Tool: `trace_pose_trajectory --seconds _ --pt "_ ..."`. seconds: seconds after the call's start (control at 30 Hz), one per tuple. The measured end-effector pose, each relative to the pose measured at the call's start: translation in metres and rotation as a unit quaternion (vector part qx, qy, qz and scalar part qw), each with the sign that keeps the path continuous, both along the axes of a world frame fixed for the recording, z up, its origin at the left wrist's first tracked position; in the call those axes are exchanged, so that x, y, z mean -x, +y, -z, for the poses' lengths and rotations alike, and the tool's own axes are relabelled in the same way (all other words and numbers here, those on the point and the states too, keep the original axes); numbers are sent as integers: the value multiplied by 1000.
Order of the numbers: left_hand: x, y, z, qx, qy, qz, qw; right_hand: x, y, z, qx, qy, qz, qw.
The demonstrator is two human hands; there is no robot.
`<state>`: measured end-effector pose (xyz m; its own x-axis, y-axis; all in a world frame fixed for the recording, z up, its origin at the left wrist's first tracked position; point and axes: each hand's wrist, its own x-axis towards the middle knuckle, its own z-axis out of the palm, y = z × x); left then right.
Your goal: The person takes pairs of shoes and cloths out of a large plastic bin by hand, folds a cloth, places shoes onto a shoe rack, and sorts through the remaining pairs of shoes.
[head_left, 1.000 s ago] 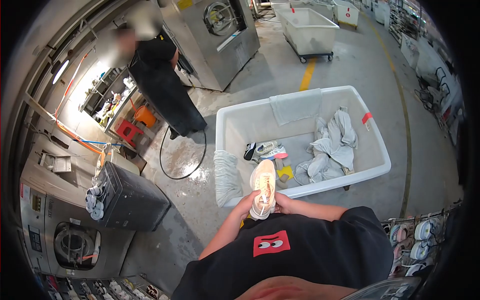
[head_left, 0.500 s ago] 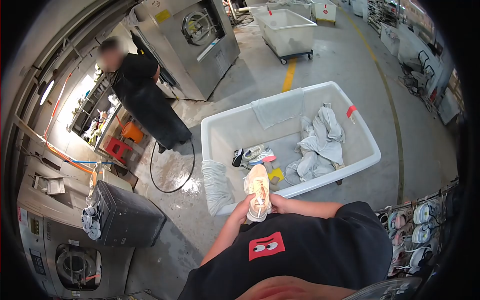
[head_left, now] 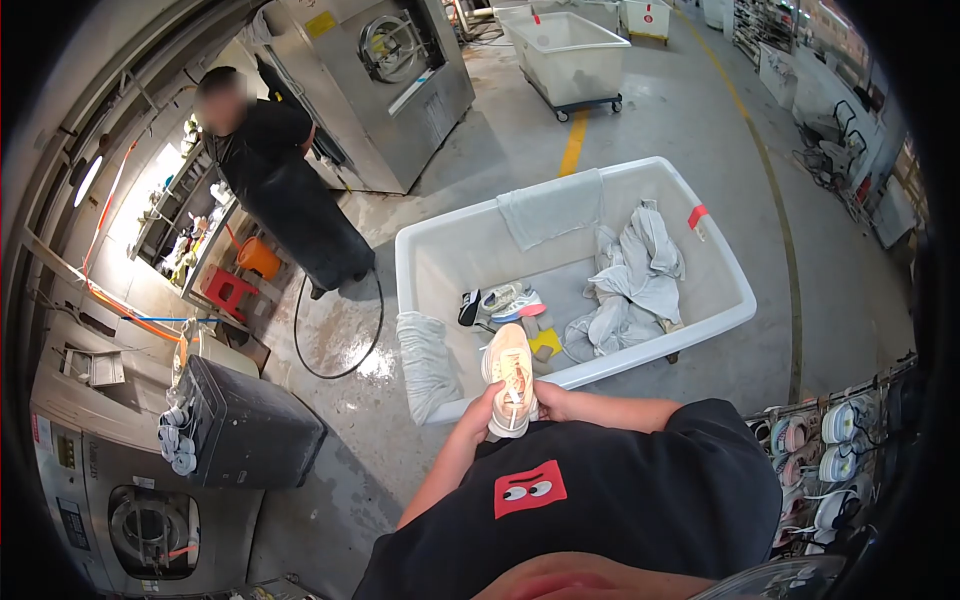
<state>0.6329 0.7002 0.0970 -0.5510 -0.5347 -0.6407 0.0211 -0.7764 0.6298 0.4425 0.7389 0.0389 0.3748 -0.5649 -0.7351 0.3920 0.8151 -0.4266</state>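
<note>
A pale peach sneaker [head_left: 511, 375] with a light sole and laces is held close in front of my shirt, toe pointing away from me. My left hand [head_left: 482, 412] grips its left side near the heel. On the other side my right hand [head_left: 549, 399] is closed around the shoe, its fingers partly hidden behind it. Just beyond is a large white tub [head_left: 742, 308]. Inside it lie a white sneaker [head_left: 516, 302] with a blue and pink sole, a black shoe part [head_left: 469, 308], a yellow piece [head_left: 546, 342] and grey cloths [head_left: 640, 270].
A person [head_left: 280, 180] in a black apron stands at the left by a workbench, with a hose [head_left: 340, 377] on the wet floor. A dark bin [head_left: 255, 430] is at my left. A shoe rack [head_left: 830, 460] stands close on my right. Another white tub [head_left: 568, 60] is farther back.
The view has shifted slightly, so the tub and surroundings sit a little to the left and up. Both hands keep hold of the sneaker, with little change in its pose.
</note>
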Motion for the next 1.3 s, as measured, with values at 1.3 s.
trace_pose_trajectory --seconds 1.3 --pt "-23 4 -1 -19 -28 -35 999 -31 -6 -40 2 70 -30 997"
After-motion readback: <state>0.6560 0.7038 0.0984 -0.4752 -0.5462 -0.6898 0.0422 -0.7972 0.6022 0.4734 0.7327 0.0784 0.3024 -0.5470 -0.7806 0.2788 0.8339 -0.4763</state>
